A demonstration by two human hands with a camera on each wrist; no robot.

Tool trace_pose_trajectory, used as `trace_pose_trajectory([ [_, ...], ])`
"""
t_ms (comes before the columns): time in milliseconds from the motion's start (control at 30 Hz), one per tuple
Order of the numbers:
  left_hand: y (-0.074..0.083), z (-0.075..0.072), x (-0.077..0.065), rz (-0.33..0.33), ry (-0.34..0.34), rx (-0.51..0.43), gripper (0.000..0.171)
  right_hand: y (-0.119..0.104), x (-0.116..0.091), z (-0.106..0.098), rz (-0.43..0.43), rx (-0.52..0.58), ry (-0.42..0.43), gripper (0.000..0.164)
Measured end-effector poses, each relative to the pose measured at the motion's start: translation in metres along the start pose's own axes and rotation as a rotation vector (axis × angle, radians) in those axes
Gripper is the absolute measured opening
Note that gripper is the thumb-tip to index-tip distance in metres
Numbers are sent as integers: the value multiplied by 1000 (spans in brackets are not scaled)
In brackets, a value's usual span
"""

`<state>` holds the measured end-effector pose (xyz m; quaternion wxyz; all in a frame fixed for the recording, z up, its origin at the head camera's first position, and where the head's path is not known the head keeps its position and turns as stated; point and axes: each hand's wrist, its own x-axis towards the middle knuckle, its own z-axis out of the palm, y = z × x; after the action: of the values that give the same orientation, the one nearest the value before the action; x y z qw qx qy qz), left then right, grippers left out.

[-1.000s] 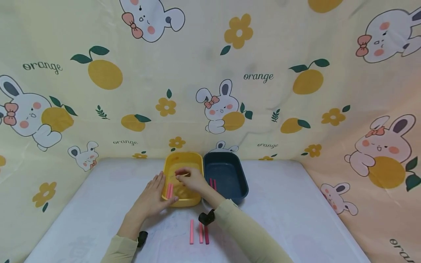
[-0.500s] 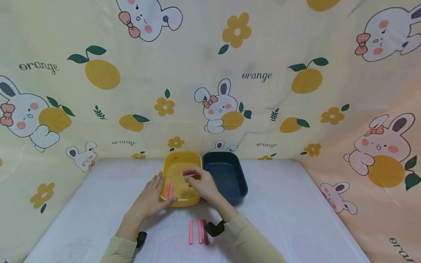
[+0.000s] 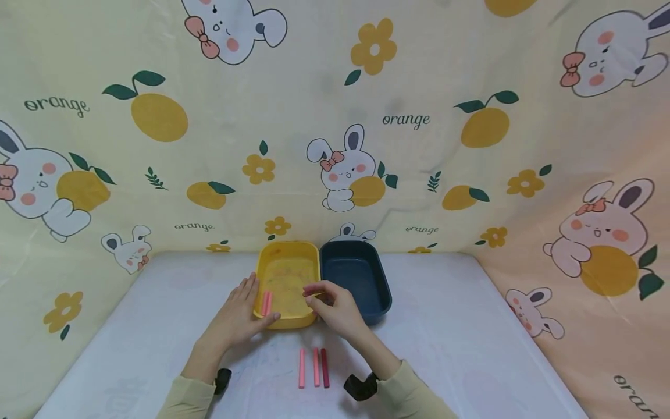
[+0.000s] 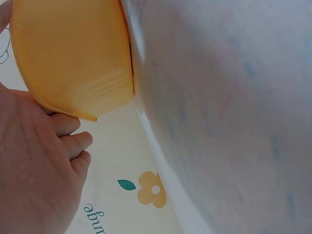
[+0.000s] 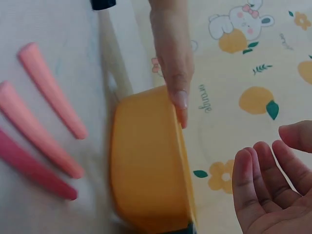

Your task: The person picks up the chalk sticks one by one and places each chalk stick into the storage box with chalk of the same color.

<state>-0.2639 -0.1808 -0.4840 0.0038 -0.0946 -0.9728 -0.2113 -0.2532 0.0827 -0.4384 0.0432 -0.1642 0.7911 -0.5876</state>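
In the head view my left hand rests against the left and near rim of the yellow bin, fingers straight and thumb at its front corner. Two light pink chalk-like sticks lie inside that bin at its left side. My right hand hovers over the bin's right rim, where it meets the dark blue bin. The right wrist view shows its fingers loosely bent, with nothing between them and the thumb. In the left wrist view my left fingers sit beneath the yellow rim.
Nearer me on the white tabletop lie two light pink sticks and a darker pink stick, side by side. A printed cloth with rabbits and oranges hangs behind the two bins.
My right hand has drawn back from above the middle of the yellow bin to its right rim. My left hand stays put. The darker pink stick is now fully uncovered by the right wrist.
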Motion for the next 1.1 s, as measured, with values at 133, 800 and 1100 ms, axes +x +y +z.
trace_pose_trajectory([
  [133, 1, -1, 0, 5, 3, -1, 113, 5, -12, -3, 16, -6, -15, 24],
  [800, 1, -2, -1, 9, 2, -25, 114, 40, -54, -13, -11, -161, -187, 30],
  [1100, 0, 0, -1, 27, 17, -9, 113, 47, -64, -12, 97, -258, -308, 38],
])
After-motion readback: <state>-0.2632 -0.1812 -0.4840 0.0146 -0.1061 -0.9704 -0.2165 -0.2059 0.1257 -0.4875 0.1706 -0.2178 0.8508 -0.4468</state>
